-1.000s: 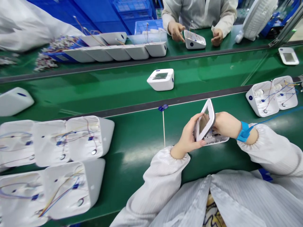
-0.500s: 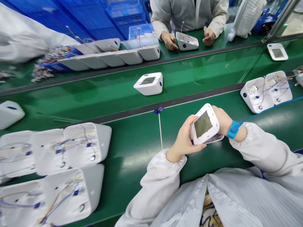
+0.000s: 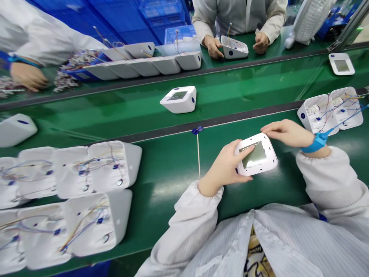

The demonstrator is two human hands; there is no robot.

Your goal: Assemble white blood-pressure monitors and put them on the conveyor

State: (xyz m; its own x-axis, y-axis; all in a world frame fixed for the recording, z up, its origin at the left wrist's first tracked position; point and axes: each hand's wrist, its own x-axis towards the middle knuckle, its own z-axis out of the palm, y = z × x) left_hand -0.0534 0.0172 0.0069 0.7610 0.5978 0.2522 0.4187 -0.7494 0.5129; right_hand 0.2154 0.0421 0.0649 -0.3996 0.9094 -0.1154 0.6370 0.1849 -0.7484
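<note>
A white monitor (image 3: 266, 157) with a grey display and small slots along its front rim lies face up in my left hand (image 3: 226, 167). My left thumb and fingers grip its left side, and one finger lies over the display. My right hand (image 3: 291, 132) has its fingers stretched out together, the tips at the monitor's upper right corner; whether they touch it I cannot tell. A blue wrist strap (image 3: 317, 142) with a cord sits on my right wrist. The monitor's underside is hidden.
Open white housings (image 3: 98, 219) with wires stand in rows at left, and two more housings (image 3: 317, 111) at right. A finished-looking monitor (image 3: 180, 100) sits on the green belt (image 3: 245, 90). Across it are co-workers' hands (image 3: 213, 46) and a fan (image 3: 307, 19). Dark blue round pieces (image 3: 197, 130) lie near the ledge.
The monitor's front now lies flatter, covering the housing seen below it before. My right hand has come from behind it to its upper right corner. At far left, a co-worker's hand has come into view.
</note>
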